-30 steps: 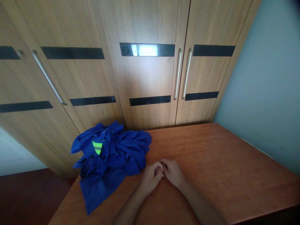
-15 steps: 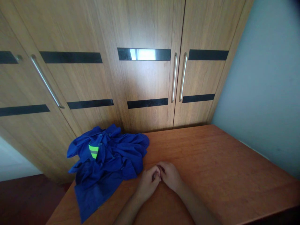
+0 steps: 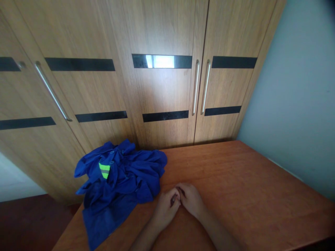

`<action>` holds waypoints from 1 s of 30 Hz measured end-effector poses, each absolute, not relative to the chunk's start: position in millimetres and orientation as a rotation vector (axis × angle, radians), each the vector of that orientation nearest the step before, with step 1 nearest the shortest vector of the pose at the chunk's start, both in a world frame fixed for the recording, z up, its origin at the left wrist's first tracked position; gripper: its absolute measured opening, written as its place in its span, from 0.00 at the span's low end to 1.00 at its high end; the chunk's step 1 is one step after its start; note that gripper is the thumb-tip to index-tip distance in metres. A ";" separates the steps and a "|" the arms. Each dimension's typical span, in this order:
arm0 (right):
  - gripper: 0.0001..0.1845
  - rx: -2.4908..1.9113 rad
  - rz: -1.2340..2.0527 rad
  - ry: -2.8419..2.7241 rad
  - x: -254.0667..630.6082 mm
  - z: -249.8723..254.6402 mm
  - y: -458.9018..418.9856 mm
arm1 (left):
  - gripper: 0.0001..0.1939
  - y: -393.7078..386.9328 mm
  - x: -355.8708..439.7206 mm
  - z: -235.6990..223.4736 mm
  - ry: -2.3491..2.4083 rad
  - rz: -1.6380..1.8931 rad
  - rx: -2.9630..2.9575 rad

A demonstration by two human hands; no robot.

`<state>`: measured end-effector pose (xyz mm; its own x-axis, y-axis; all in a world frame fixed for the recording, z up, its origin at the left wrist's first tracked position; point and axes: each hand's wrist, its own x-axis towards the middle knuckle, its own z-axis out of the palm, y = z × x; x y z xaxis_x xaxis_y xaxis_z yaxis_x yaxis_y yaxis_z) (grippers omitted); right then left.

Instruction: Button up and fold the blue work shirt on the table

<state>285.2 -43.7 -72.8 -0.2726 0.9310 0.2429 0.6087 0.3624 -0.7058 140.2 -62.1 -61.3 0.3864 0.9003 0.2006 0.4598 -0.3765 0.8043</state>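
Note:
My left hand [image 3: 167,204] and my right hand [image 3: 191,199] rest together over the wooden table, their curled fingers meeting. Both are closed, and no object shows in either; the fingers partly hide one another. To their left lies a crumpled blue work garment [image 3: 125,177], apart from both hands. It has round buttons and a yellow-green reflective patch with a grey stripe [image 3: 105,170]. One flat part of the cloth spreads toward the table's near left edge.
The reddish-brown tabletop [image 3: 235,188] reaches back to a wooden wardrobe [image 3: 162,90] with black strips and long metal handles [image 3: 195,87]. A pale wall [image 3: 293,104] borders the table on the right. Dark floor [image 3: 28,219] shows at the lower left.
The view has shifted very slightly, so things sit a little lower in the picture. The hands stay together and the blue garment lies as before.

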 end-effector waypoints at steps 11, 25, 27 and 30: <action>0.14 -1.320 0.663 -1.975 284.7 -74.8 -43.9 | 0.09 -64.0 140.6 -62.7 1.178 0.849 2.001; 0.14 -1.314 0.682 -1.977 285.5 -73.6 -47.1 | 0.08 -69.1 141.8 -59.7 1.203 0.840 1.979; 0.14 -1.301 0.688 -1.970 285.8 -73.4 -47.3 | 0.08 -69.9 141.4 -59.4 1.199 0.841 1.987; 0.14 -1.287 0.690 -1.964 286.1 -73.9 -46.8 | 0.08 -69.8 141.1 -60.1 1.198 0.832 1.987</action>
